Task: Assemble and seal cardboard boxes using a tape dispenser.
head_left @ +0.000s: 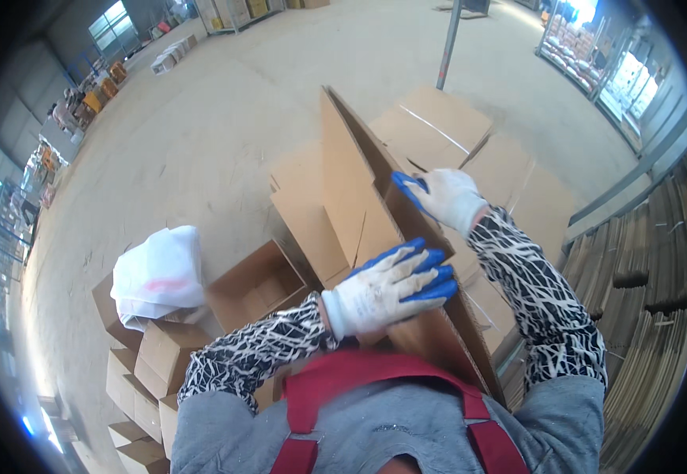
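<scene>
A brown cardboard box (pixel 351 186), partly flattened, stands in front of me with its long panels close together and a narrow gap between them. My left hand (pixel 383 291), in a white glove with blue fingertips, lies across its near upper edge, fingers stretched out and slightly apart. Farther off and to the right, my right hand (pixel 447 197), gloved alike, has its fingers bent over the far panel's edge; the panel hides part of the grip. Patterned black-and-white sleeves cover both forearms.
An open carton (pixel 260 284) sits at the left, beside several more cartons (pixel 161 359) with a white plastic bag (pixel 159 268) on top. Flat cardboard sheets (pixel 509 186) lie beyond the box. Stacked flattened cartons (pixel 643 268) line the right, near a metal post (pixel 449 47).
</scene>
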Demonstrator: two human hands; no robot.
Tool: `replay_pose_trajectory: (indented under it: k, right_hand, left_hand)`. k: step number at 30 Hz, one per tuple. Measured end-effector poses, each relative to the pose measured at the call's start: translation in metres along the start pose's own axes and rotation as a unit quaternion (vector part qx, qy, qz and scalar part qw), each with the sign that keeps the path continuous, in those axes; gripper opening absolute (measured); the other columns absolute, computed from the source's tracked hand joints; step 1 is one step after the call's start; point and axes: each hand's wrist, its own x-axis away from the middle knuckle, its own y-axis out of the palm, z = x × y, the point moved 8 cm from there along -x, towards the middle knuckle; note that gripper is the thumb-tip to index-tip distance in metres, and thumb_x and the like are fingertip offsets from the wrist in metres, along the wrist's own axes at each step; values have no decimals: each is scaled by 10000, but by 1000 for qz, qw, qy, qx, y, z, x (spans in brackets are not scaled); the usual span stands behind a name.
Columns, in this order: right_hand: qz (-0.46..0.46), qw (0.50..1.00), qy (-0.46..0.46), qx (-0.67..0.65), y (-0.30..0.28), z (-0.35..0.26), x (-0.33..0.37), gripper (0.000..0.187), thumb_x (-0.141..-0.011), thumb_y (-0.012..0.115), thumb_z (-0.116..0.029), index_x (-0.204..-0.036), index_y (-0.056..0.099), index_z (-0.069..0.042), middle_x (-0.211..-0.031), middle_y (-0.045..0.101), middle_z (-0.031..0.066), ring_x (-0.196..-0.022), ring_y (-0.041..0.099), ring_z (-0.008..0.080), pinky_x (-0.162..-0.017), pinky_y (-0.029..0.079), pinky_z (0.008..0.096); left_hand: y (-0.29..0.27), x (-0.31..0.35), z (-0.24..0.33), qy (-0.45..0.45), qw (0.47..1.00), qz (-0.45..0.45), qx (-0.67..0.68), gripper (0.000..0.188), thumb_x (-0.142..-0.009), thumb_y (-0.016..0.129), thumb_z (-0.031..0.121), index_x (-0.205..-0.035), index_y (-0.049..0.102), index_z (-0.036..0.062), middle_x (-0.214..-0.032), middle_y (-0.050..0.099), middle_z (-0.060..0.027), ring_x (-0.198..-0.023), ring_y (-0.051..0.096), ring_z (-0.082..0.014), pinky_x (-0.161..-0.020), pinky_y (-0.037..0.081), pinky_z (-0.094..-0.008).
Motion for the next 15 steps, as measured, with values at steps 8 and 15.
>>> replay_pose_trajectory:
  k: [8, 15]
  right_hand:
    - [17, 1000, -5, 0, -19, -8, -20, 444, -843, 520, -467, -948, 698, -74, -976, 677, 180, -921, 643, 357, -822, 504, 414]
    - [159, 987, 1, 17, -97, 134, 87, 290, -799, 633, -334, -887, 692, -64, -804, 641, 178, -750, 625, 356, -715, 502, 427]
  left_hand:
    - [22, -53, -40, 6, 979, -202, 26, 438, -574, 756, 443, -854, 597, 145, -843, 563, -25, -877, 560, -235, -729, 418, -388]
    - [-94, -5, -119, -92, 979, -164, 79, 459, -573, 842, 455, -817, 663, 110, -715, 608, -52, -682, 603, -256, -623, 475, -356]
